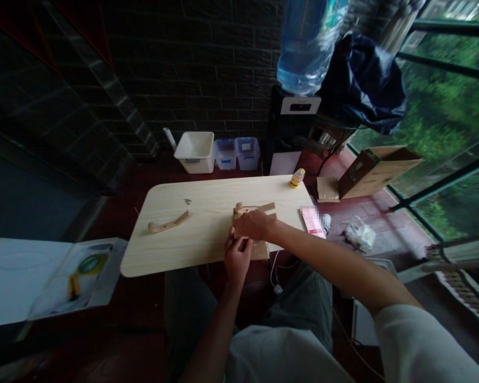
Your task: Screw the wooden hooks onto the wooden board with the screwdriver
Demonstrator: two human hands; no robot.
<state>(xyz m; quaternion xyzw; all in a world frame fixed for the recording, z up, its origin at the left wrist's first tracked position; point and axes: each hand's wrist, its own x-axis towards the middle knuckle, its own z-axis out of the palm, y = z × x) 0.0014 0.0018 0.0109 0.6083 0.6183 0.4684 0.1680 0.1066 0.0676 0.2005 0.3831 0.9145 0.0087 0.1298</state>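
A small wooden assembly (260, 251) with a flat, speckled board and arm-like strips lies at the front edge of the light wooden table (207, 244). Over its top, my right hand (254, 224) is closed with the fingers curled down; what is between them is hidden. My left hand (238, 259) grips the assembly's near left side, thumb and fingers drawn together. Behind the right hand, a wooden strip (266, 207) sticks out to the right. A curved wooden arm (170, 223) with a rounded end rests apart on the left of the table.
Small dark metal pieces (187, 201) lie near the table's middle left. A yellow-capped bottle (297, 178) stands at the back right corner, a pink booklet (312, 221) at the right edge. Left is an open white case (80, 276); beyond are bins (195, 154) and a water dispenser (289, 127).
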